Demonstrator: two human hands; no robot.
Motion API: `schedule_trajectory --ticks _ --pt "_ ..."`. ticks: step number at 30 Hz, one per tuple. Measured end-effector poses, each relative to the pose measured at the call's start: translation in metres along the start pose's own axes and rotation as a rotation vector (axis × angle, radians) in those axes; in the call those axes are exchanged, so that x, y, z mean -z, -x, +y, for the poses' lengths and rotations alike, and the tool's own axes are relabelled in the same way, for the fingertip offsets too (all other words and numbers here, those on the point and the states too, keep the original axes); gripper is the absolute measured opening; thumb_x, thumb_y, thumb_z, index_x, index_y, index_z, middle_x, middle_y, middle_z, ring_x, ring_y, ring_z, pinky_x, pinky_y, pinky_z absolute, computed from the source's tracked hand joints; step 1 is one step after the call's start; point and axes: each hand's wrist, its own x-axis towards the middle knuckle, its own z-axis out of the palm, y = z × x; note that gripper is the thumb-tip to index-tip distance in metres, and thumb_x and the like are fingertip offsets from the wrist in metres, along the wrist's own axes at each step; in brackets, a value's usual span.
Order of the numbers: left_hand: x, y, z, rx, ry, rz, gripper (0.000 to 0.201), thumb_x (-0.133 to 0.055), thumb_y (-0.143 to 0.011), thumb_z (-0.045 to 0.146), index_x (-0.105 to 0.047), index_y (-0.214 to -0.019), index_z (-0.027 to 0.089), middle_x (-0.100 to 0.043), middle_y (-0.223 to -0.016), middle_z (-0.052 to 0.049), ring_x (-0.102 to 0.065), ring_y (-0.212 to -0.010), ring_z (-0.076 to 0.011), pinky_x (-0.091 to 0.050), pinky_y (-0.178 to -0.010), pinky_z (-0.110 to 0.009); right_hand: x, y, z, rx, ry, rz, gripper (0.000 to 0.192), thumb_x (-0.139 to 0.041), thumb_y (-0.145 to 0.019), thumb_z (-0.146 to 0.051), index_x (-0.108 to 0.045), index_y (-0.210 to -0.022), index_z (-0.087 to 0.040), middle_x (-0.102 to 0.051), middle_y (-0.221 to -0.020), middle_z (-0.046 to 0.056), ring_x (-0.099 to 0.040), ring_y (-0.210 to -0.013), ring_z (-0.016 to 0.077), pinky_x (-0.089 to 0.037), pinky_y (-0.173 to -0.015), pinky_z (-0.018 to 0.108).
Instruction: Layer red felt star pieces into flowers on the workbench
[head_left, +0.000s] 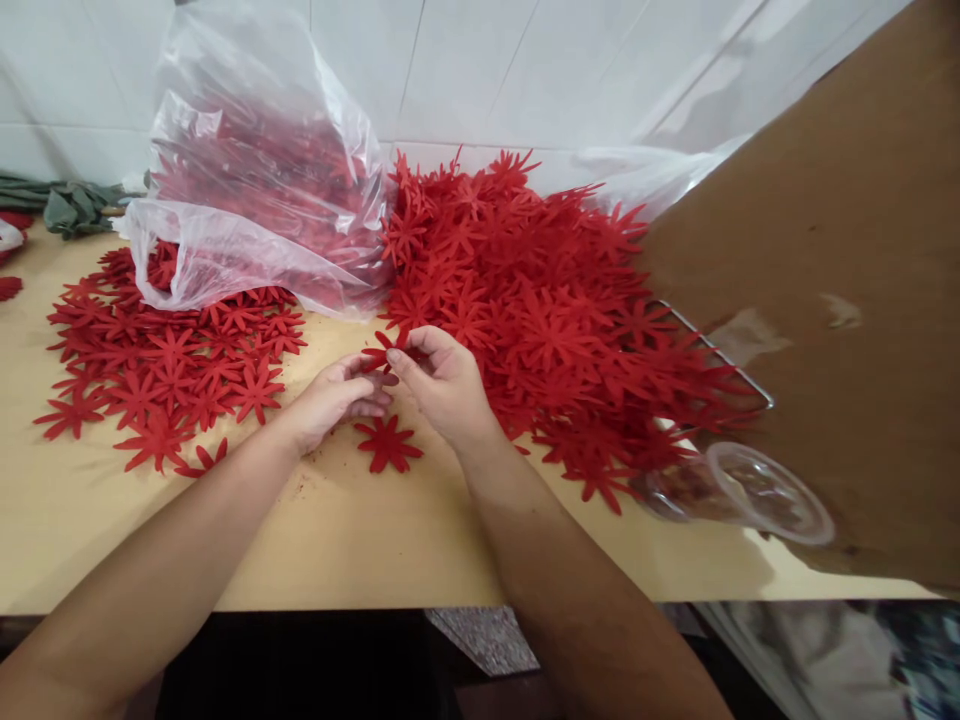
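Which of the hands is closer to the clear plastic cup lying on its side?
Right. The right hand is at the table's middle, nearer the cup at the far right; the left hand lies beyond it, farther left.

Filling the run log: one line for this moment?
left hand + right hand: pinch red flower | loose flower on table | pile right

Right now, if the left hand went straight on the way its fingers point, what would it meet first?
The left hand points right and slightly away, so it would first meet the right hand, which shares the red flower cutout it pinches. Beyond lies the big red pile.
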Motion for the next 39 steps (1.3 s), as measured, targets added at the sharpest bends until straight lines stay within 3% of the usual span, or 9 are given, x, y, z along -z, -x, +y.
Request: schedule_trajectory --ticks 5,13,20,27,31,36,39 --pt "-0.0003 0.0005 -0.0007 -0.012 0.01 0.012 0.027 -0.057 -0.069 0.016 -0.054 -0.095 0.015 -0.06 -0.085 -0.003 -0.058 -0.064 -0.0075 -0.047 -0.064 -0.023 0.0011 -0.0014 -0.0001 -0.022 -0.003 0.049 0.026 -0.062 -0.068 -0.038 -0.045 -0.068 -0.019 -0.049 -0.064 -0.003 -0.049 -0.058 0.0083 -0.042 -0.056 0.024" --pt "-0.0002 -0.0016 -0.0016 -0.066 0.032 0.051 0.017 -0.06 -0.07 0.021 -0.054 -0.085 0.015 -0.057 -0.072 0.001 -0.055 -0.06 -0.0059 -0.046 -0.059 -0.02 0.0032 -0.0016 0.0009 -0.127 -0.032 0.041 0.018 -0.064 -0.064 -0.031 -0.056 -0.072 -0.017 -0.058 -0.073 0.001 -0.054 -0.067 0.0114 -0.045 -0.068 0.028" --pt "-0.0014 -0.0052 -0.0041 -0.104 0.014 0.166 0.006 -0.054 -0.074 0.017 -0.049 -0.071 0.015 -0.054 -0.064 0.003 -0.052 -0.057 -0.0045 -0.045 -0.058 -0.018 0.0031 -0.0014 -0.0041 -0.155 -0.047 -0.106 0.013 -0.065 -0.062 -0.026 -0.058 -0.068 -0.017 -0.061 -0.068 0.001 -0.058 -0.068 0.0137 -0.047 -0.069 0.03" --pt "-0.0026 -0.006 -0.0062 -0.199 -0.144 0.249 0.007 -0.052 -0.076 0.018 -0.05 -0.07 0.014 -0.051 -0.065 0.003 -0.049 -0.057 -0.004 -0.043 -0.057 -0.017 0.0046 0.0006 -0.0078 -0.126 0.122 -0.104 0.011 -0.062 -0.064 -0.023 -0.06 -0.07 -0.014 -0.063 -0.07 0.003 -0.057 -0.065 0.0123 -0.047 -0.062 0.026" --pt "-0.001 -0.0074 -0.0069 -0.25 -0.21 0.281 0.005 -0.053 -0.075 0.019 -0.052 -0.074 0.014 -0.052 -0.069 0.002 -0.048 -0.06 -0.0047 -0.042 -0.056 -0.017 0.0024 0.0017 -0.0061 -0.132 0.101 -0.071 0.015 -0.061 -0.068 -0.029 -0.059 -0.069 -0.015 -0.06 -0.064 0.001 -0.05 -0.055 0.009 -0.041 -0.053 0.023" --pt "0.0007 -0.0074 -0.0071 -0.412 -0.329 0.37 0.022 -0.059 -0.071 0.022 -0.057 -0.091 0.015 -0.055 -0.089 -0.003 -0.049 -0.071 -0.007 -0.044 -0.064 -0.021 0.0015 0.0025 -0.0054 -0.11 0.156 0.016 0.031 -0.057 -0.072 -0.041 -0.048 -0.055 -0.016 -0.036 -0.047 -0.006 -0.03 -0.045 0.0049 -0.025 -0.043 0.021" --pt "0.0003 -0.0056 -0.0067 -0.467 -0.405 0.334 0.029 -0.062 -0.068 0.025 -0.06 -0.096 0.017 -0.055 -0.094 -0.005 -0.05 -0.074 -0.0083 -0.044 -0.068 -0.022 0.0001 0.002 -0.0041 -0.086 0.111 -0.007 0.036 -0.057 -0.07 -0.049 -0.049 -0.056 -0.016 -0.04 -0.05 -0.005 -0.034 -0.048 0.006 -0.029 -0.046 0.021"
